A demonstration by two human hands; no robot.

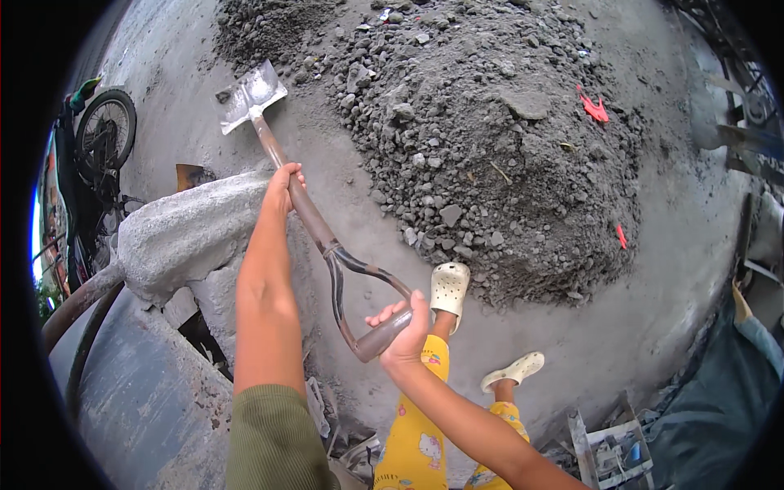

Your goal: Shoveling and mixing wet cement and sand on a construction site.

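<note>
A shovel (313, 214) with a brown shaft slants from my body toward the far left. My left hand (284, 186) wraps round its shaft about midway up. At the near end, my right hand (404, 328) is closed on the crossbar of the D-shaped handle. The squarish metal blade (251, 96) is at the far end, left of the rubble, with only a little grey residue on it. To the right of the shovel rises a large pile of grey rubble and grit (498, 155).
My feet, in cream clogs (450, 286), stand at the pile's near edge. A dust-coated bulky object (192, 233) and a blue metal surface (139, 392) lie left of my left arm. A motorcycle wheel (106, 131) stands farther left. Dark sheeting (706, 416) and a metal frame (612, 449) sit at right.
</note>
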